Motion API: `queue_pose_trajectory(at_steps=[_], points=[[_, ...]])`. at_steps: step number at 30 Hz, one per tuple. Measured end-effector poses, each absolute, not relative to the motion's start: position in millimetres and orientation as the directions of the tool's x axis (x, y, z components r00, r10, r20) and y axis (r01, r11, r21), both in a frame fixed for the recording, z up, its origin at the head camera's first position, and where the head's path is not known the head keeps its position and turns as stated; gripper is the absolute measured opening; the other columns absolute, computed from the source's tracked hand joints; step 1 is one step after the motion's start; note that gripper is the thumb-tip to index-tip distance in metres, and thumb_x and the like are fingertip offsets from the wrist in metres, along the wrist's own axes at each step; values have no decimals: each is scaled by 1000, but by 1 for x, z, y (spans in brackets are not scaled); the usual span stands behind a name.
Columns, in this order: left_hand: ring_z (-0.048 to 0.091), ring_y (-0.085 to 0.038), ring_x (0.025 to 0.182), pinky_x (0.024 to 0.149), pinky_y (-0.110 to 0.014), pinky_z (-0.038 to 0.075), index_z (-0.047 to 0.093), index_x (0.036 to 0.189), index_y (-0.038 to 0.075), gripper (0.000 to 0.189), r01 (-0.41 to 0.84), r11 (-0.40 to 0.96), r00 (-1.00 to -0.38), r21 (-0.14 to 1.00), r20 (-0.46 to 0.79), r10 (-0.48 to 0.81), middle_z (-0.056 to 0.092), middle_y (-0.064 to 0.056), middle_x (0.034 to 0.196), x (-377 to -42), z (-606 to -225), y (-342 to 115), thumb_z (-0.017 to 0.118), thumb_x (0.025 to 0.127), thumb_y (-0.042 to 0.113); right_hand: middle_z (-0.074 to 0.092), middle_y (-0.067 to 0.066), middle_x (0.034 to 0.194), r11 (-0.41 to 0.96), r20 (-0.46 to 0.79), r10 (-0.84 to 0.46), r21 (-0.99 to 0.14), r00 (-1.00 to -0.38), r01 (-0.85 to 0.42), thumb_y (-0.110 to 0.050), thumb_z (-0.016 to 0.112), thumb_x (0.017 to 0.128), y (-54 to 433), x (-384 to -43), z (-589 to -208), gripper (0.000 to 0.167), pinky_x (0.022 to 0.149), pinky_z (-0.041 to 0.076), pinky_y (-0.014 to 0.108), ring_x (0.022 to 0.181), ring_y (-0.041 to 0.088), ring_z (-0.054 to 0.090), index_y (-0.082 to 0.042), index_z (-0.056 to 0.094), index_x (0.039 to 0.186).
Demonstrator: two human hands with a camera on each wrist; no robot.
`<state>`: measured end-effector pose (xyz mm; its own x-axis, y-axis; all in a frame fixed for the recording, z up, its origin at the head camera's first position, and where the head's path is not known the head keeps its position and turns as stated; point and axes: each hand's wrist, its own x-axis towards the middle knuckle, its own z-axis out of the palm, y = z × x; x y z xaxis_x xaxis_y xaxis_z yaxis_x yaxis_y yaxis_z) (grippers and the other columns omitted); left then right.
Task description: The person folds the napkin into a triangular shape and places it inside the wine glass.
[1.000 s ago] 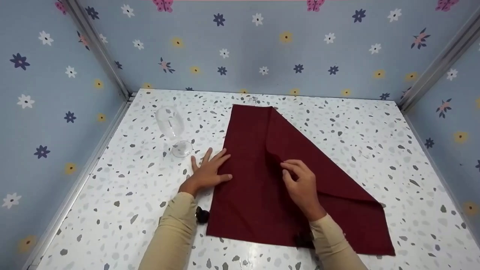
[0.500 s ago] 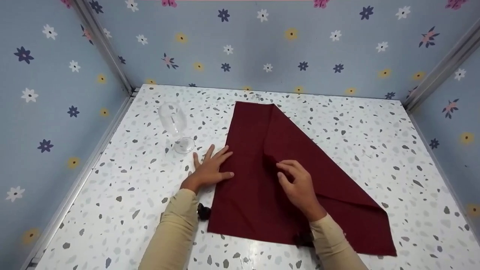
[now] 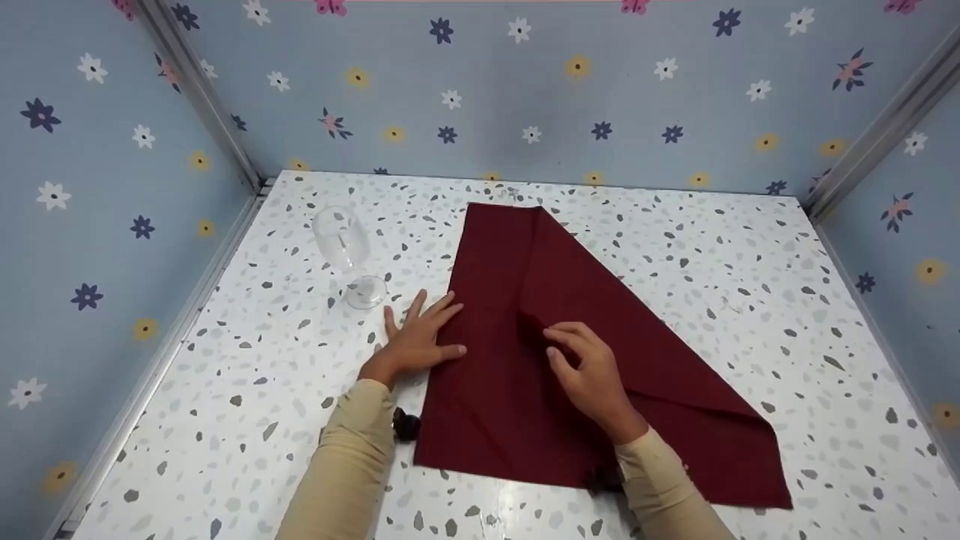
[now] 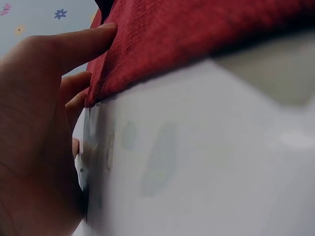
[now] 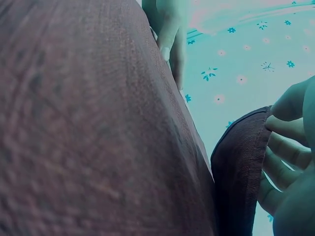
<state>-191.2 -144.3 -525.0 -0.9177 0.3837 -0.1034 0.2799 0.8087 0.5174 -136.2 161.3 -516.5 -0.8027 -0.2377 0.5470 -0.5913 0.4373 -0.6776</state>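
A dark red cloth napkin (image 3: 480, 375) lies on the speckled table, its upper right part folded over toward the middle. The left hand (image 3: 416, 341) is spread flat at the napkin's left edge, thumb and fingertips resting on the cloth; the left wrist view shows the thumb (image 4: 83, 46) on the hem. With thumb and fingertips the right hand (image 3: 592, 371) pinches the corner of the folded flap. In the right wrist view that raised flap (image 5: 241, 162) stands up from the layer below, its corner between the thumb and forefinger.
A clear stemmed glass (image 3: 341, 240) lies on its side beyond the left hand, its round foot toward the hand. Flower-patterned panels (image 3: 525, 90) wall the table (image 3: 225, 360) at the back and both sides. Dark wrist cameras sit under both wrists.
The right hand has moved a little to the left, drawing the flap's corner with it across the napkin. The left hand stays in place on the left edge.
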Motion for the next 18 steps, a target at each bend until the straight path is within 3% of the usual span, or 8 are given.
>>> queue_pose_trajectory(at_steps=[18], points=[[-3, -33, 153, 105, -74, -16, 35, 158, 23, 80, 281, 814, -920, 509, -97, 379, 20, 7, 166, -191, -526, -145, 64, 90, 56, 63, 11, 123, 424, 546, -280, -668, -789, -612, 2, 65, 94, 155, -132, -516, 30, 91, 52, 41, 115, 20, 60, -3, 70, 124]])
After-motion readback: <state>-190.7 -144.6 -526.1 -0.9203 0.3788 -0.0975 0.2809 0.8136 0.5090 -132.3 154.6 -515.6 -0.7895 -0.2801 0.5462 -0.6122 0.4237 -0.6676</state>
